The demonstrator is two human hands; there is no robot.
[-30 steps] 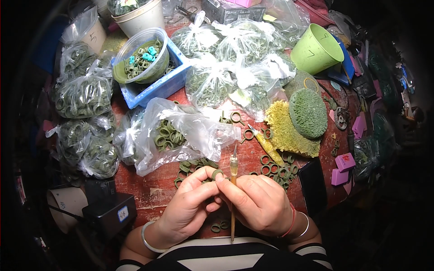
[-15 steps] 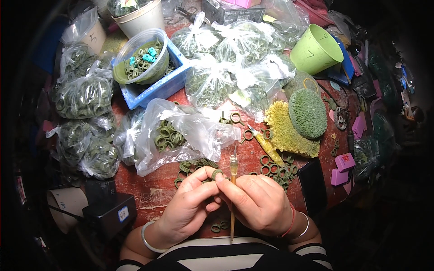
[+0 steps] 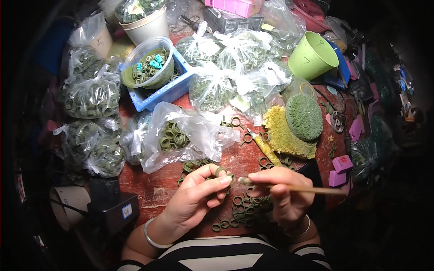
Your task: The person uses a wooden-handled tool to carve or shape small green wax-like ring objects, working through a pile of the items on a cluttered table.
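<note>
My left hand [image 3: 196, 194] is closed, pinching a dark green ring [image 3: 232, 179] between thumb and fingertips. Another green ring [image 3: 220, 171] sits around or against its index finger. To the right, my right hand [image 3: 291, 192] grips a slim wooden-handled tool [image 3: 316, 189]. Its handle points right, and its pale collar [image 3: 244, 180] faces the ring with a small gap between; the fine tip is too blurred to make out. Below and between the hands lie several loose green rings [image 3: 239, 208] on the red tabletop [image 3: 151, 194].
Beyond my hands lie an opened clear bag [image 3: 194, 140] of rings, a yellow pen-like tool [image 3: 269, 151] and yellow and green sponges [image 3: 289, 135]. Tied bags [image 3: 92, 97], a blue tray [image 3: 169, 95] with a tub, and a green cup [image 3: 313, 55] stand farther back. A black box [image 3: 112, 210] is left.
My right hand has drawn away to the right from the left hand, and the tool has swung from upright to nearly level. More loose rings show below. The view has shifted slightly.
</note>
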